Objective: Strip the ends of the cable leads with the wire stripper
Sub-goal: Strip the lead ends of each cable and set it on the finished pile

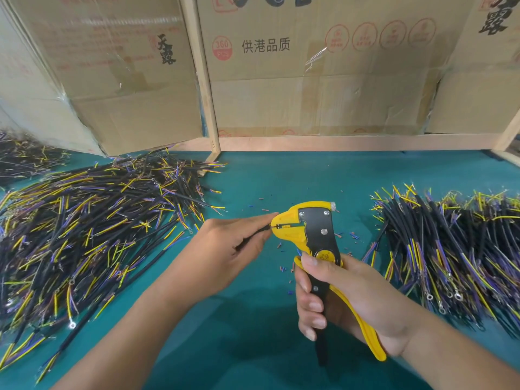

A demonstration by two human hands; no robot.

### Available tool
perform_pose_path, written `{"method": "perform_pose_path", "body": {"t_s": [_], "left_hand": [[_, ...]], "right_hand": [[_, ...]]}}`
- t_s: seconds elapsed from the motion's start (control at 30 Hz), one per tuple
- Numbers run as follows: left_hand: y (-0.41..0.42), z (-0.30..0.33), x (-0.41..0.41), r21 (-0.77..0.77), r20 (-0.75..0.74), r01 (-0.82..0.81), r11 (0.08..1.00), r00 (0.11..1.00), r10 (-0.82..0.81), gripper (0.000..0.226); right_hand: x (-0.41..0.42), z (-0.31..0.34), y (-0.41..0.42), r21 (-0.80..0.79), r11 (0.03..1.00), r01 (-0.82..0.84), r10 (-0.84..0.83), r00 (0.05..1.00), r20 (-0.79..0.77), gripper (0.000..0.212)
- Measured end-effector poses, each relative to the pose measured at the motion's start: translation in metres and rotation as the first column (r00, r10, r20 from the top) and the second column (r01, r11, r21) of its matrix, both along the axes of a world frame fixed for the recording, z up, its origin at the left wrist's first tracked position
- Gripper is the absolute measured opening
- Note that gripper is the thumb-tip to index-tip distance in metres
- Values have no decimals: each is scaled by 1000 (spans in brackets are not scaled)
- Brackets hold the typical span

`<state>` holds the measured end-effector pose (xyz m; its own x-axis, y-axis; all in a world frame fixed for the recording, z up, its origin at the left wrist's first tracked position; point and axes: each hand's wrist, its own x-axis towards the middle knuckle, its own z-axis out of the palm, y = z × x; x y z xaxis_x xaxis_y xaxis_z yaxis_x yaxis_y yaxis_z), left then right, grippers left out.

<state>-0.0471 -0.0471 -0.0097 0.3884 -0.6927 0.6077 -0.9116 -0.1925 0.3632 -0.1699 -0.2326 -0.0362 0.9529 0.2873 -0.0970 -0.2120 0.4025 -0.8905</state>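
**Feeding a lead into the stripper, piles on both sides**

Closest in, the right hand (337, 294) is wrapped around the handles of the yellow wire stripper (315, 237), holding it upright with the nose pointing left, so the mouth faces the other hand. Looks to me like the handles aren't fully squeezed yet, the yellow one sticks out past the palm.

Just beyond, the left hand (233, 243) pinches a black cable (260, 230) near its tip and pokes the end straight into the stripper's mouth. Gripping that close to the end probably keeps the thin leads from bending away.

Little bits of cut insulation (284, 246) are scattered on the green worktop (253, 319) around the tool.

Further out, a big messy cable pile (92, 220) sits on the left and a tidier bundle (455, 249) on the right, my guess is one's done and one's waiting. Cardboard boxes (323, 80) stand along the back.
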Motion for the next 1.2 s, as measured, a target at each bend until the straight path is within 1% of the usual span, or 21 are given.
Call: {"method": "perform_pose_path", "body": {"t_s": [0.13, 0.3, 0.53, 0.77, 1.2], "left_hand": [[3, 2, 3, 60, 8, 4, 998, 1000, -4, 27], [6, 7, 4, 86, 28, 14, 996, 999, -16, 35], [10, 9, 9, 139, 63, -21, 990, 998, 13, 26], [9, 4, 10, 55, 10, -68, 996, 998, 68, 22], [8, 2, 11, 42, 9, -49, 998, 999, 49, 22]], "right_hand": [[-1, 1, -3, -9, 1000, -4, 4, 1000, -5, 38], [-1, 2, -3, -50, 999, 3, -2, 1000, 11, 40], [0, 1, -3, -88, 996, 6, -5, 1000, 13, 40], [-1, 3, -6, 64, 998, -15, 18, 999, -35, 35], [-1, 3, -7, 81, 993, -80, 81, 997, -3, 35]]}}
